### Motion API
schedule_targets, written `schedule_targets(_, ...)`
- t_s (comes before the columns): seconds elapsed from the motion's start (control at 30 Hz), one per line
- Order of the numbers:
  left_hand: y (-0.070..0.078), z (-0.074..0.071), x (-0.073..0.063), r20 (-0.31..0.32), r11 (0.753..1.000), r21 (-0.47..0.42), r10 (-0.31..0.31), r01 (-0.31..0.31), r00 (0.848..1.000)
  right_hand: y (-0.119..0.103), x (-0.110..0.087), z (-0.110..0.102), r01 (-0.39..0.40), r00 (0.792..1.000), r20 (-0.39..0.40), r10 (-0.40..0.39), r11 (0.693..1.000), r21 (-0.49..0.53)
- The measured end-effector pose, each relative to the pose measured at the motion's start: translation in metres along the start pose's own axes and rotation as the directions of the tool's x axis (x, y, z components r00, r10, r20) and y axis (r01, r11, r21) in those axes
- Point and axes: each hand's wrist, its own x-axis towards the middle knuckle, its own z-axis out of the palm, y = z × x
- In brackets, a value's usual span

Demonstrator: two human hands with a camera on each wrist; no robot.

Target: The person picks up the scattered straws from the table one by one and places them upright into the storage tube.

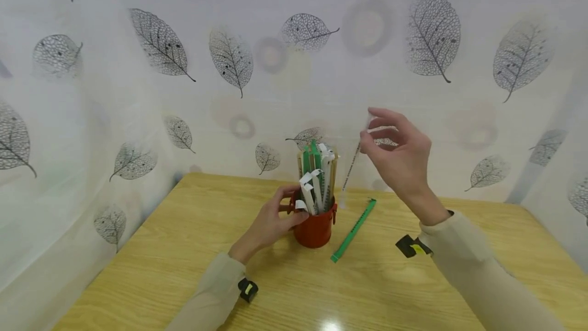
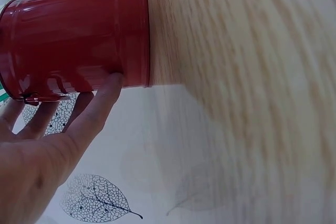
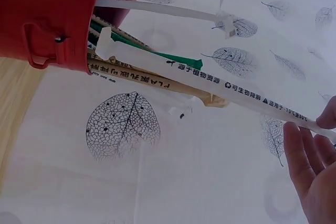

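A small red metal bucket [image 1: 313,233] stands upright on the table, packed with paper-wrapped straws [image 1: 317,178] in white, green and brown. My left hand [image 1: 270,222] holds the bucket from its left side, thumb at the front near the rim. In the left wrist view, fingertips touch the red wall. Up to the right of the bucket, my right hand [image 1: 404,155] pinches one white wrapped straw [image 3: 226,85] by its upper end. It slants down toward the bucket, its lower end beside the rim in the head view. Dark printed characters run along its wrapper.
One green wrapped straw [image 1: 353,231] lies on the wooden table [image 1: 151,269], right of the bucket. Behind the table hangs a pale curtain [image 1: 294,91] with a leaf print. A wire handle lug [image 3: 44,51] sticks out from the bucket's side.
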Motion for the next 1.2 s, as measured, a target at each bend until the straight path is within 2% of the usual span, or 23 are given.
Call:
schedule_targets(0.23,0.0,0.001,-0.001,-0.007,1.0,-0.013,-0.01,0.01,1.0,0.009,-0.009,0.018,0.056,0.998,0.016,-0.055,0.996,-0.064)
schedule_targets(0.5,0.0,0.002,-0.001,-0.005,0.999,-0.037,-0.012,0.012,1.0,0.029,-0.025,0.025,0.117,0.991,0.078,-0.107,0.984,-0.137)
schedule_targets(0.9,0.0,0.0,0.0,-0.013,0.999,-0.044,0.015,-0.016,1.0,0.049,-0.056,0.032,0.09,0.984,0.169,-0.06,0.98,-0.175)
schedule_targets(1.2,0.0,0.001,0.001,-0.017,0.999,-0.051,0.006,-0.007,1.0,0.059,-0.072,0.033,0.117,0.974,0.212,-0.083,0.981,-0.154)
